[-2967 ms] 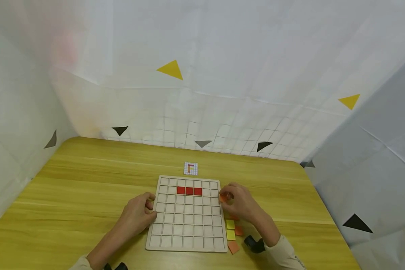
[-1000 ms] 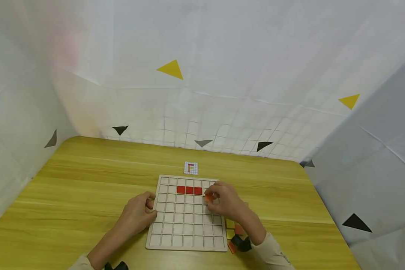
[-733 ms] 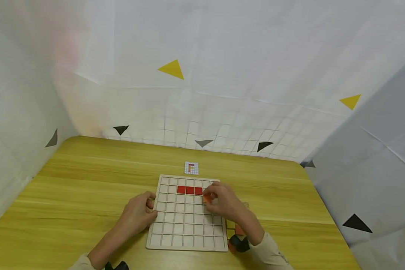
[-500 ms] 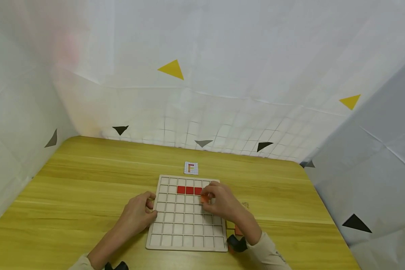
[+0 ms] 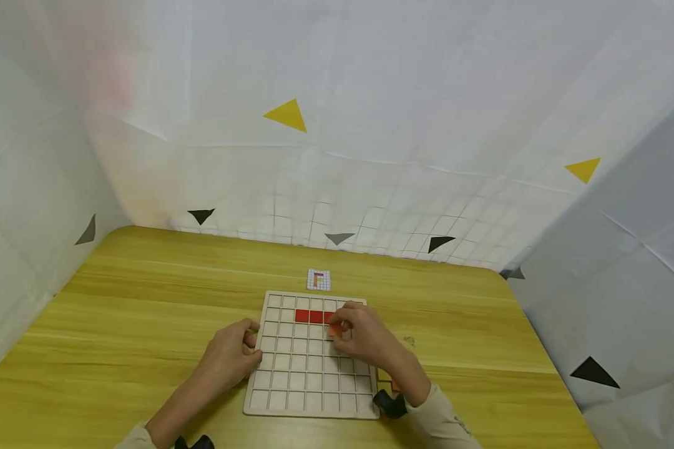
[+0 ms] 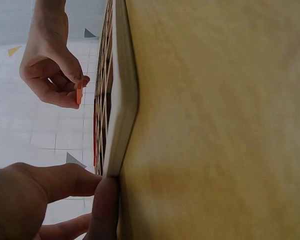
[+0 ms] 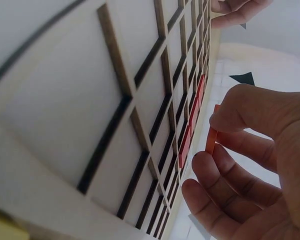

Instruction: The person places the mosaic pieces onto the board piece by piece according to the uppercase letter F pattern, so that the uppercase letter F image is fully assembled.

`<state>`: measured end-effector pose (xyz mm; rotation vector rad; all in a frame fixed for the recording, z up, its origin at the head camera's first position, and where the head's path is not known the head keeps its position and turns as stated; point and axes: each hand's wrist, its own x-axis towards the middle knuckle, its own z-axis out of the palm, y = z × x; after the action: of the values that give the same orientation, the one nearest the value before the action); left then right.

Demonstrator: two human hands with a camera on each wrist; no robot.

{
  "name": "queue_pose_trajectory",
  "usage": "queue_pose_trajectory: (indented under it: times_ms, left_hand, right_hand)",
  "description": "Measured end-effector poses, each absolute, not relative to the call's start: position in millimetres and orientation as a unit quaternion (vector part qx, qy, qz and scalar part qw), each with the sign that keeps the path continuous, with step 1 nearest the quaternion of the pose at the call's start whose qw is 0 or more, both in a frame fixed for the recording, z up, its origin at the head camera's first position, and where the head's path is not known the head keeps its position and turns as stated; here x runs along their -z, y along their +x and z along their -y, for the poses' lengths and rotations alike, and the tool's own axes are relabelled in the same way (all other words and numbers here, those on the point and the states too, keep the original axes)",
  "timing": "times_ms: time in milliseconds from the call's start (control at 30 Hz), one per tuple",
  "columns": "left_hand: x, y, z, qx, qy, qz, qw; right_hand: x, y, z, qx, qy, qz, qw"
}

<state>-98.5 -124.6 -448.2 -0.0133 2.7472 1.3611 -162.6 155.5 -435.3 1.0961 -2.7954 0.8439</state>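
A wooden grid board [image 5: 297,379] lies flat on the table, with three red tiles [image 5: 316,317] in a row near its far side. Thumb and finger of my right hand [image 5: 366,333] pinch an orange tile [image 5: 334,331] just in front of the rightmost red one, which is partly covered. In the right wrist view the orange tile [image 7: 212,137] stands on edge between the fingertips, apart from the board. At the left edge my left hand [image 5: 230,354] holds the board; thumb and finger meet its rim [image 6: 121,100] in the left wrist view.
Behind the board lies a small card [image 5: 318,280] printed with a coloured F-like figure on a grid. More tiles [image 5: 395,386] sit right of the board, mostly hidden under my right forearm. White sheets with triangles wall in the wooden table [image 5: 174,287].
My right hand has carried the orange tile leftward from the board's right edge to over the grid below the red row. My left hand and the board stay put.
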Motion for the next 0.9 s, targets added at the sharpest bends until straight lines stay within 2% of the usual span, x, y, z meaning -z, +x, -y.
queue_pose_trajectory:
  times_ms: [133,600,900]
  left_hand:
    - [448.4,-98.7,124.1,-0.444,-0.007,-0.895,0.041]
    - [447.5,-97.3,126.5,-0.437,0.006,-0.899,0.029]
    - [450.3,-98.8,125.1,-0.439,-0.002,-0.898,0.035]
  right_hand:
    - [435.2,-162.9,-152.5,-0.273,0.359,0.892,0.019]
    - [432.3,-161.8,-142.3,-0.269,0.352,0.897,-0.01]
    - [433.6,-160.6,-135.0,-0.275,0.365,0.89,-0.003]
